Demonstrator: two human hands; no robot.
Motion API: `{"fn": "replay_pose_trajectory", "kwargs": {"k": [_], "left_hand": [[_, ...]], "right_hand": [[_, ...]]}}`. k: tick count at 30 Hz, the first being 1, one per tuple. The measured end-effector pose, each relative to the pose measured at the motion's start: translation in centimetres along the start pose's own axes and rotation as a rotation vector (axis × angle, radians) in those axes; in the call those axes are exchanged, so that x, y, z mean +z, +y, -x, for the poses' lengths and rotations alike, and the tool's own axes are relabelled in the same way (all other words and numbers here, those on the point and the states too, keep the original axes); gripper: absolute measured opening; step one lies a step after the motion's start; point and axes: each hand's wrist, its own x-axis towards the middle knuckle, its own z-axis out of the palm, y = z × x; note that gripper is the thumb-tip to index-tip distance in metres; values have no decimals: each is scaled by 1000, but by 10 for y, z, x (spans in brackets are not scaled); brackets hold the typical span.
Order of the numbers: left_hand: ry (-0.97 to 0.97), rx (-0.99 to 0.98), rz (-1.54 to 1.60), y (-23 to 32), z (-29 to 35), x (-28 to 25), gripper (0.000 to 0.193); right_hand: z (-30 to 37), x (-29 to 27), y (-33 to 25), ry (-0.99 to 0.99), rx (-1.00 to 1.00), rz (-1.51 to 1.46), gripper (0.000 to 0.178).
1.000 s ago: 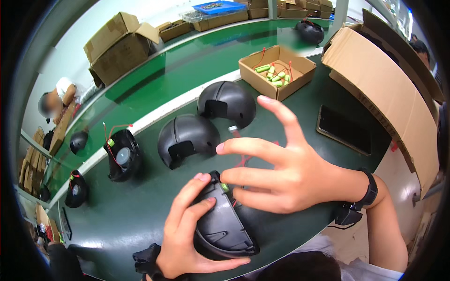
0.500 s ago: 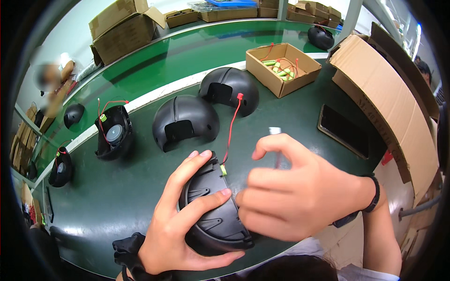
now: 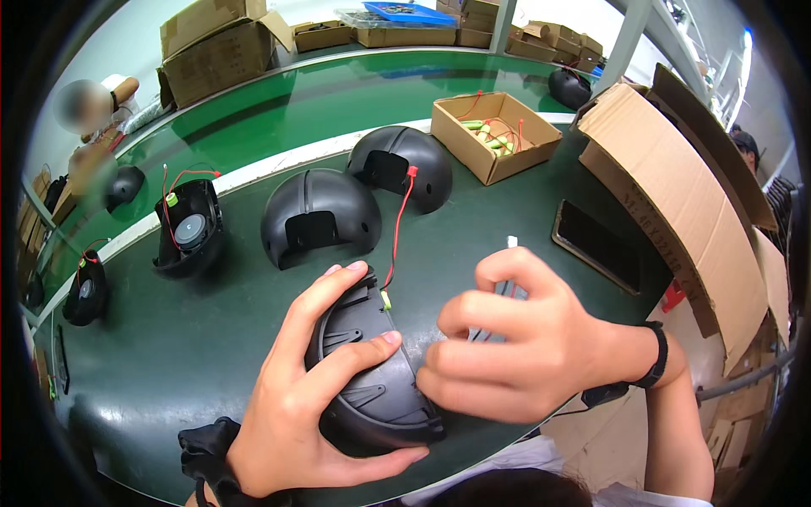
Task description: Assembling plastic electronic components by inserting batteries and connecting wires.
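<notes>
My left hand [image 3: 312, 380] grips a black half-dome plastic shell [image 3: 361, 404] by its rim, thumb pressed on its inner face. A small yellow-green part [image 3: 386, 300] sits at the shell's upper edge. From there a red and black wire [image 3: 395, 239] runs up to a red connector [image 3: 412, 171]. Beside the shell's right edge, my right hand [image 3: 519, 346] is closed with fingers curled around thin wires [image 3: 509, 289]. A white connector [image 3: 512, 242] pokes out above its index finger. Where the wires' lower ends go is hidden by the fingers.
Two black domes [image 3: 321, 215] stand beyond my hands. Open shells with round grey speakers [image 3: 191, 230] lie at left. A small carton [image 3: 497, 139] holds green cylinders with red wires. A phone [image 3: 596, 247] and a large cardboard box [image 3: 676, 194] are at right. Another person works at far left.
The view has shifted, so things on the table appear slightly further left. My left hand still grips the shell. My right hand stays beside it, with the wires and white connector now showing more clearly.
</notes>
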Motion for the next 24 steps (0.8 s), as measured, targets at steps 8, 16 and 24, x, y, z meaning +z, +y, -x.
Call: {"fn": "replay_pose_trajectory", "kwargs": {"k": [8,16,24], "left_hand": [[-144,21,-38,-9,3,1,56],[59,-101,133,5,10,12,58],[200,-33,106,-13,9,23,39]], "right_hand": [[-35,-16,3,80,-264,192,9],[-59,-6,2,82,-348,-44,20],[-34,11,41,328,103,-303,37]]}}
